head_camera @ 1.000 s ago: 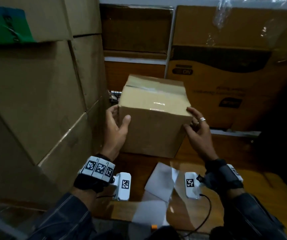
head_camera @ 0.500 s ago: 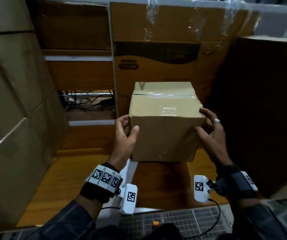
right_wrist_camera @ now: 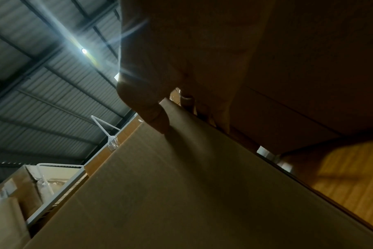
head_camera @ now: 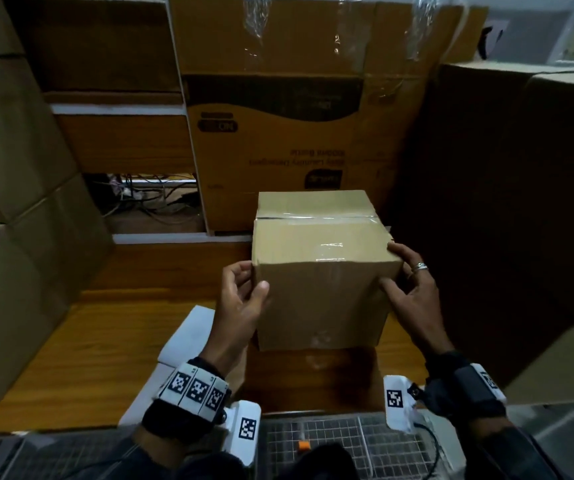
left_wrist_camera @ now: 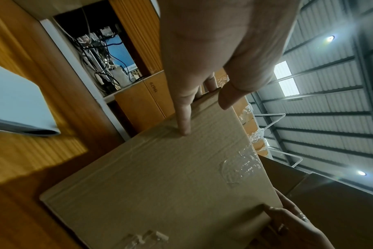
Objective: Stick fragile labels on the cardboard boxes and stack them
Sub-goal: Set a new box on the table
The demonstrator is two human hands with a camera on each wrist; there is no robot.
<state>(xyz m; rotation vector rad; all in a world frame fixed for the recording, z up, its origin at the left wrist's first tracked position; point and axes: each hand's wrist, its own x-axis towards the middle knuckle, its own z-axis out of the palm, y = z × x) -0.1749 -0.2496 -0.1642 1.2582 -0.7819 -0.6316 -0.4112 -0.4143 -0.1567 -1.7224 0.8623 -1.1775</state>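
both hands were on one small taped cardboard box [head_camera: 320,271], which sat over the wooden tabletop [head_camera: 105,341], just in front of a big printed carton [head_camera: 278,140]. the left hand [head_camera: 240,306] clamped its left front corner, thumb on the near face, fingers round the side. the right hand [head_camera: 413,299] did the same at the right corner, a ring on one finger. i couldn't tell if the box was resting or lifted. no fragile label showed on the faces i could see. white sheets [head_camera: 188,334] lay under the left wrist; i reckoned the box could land on them and crease them. corner grips near the top might let it tip.
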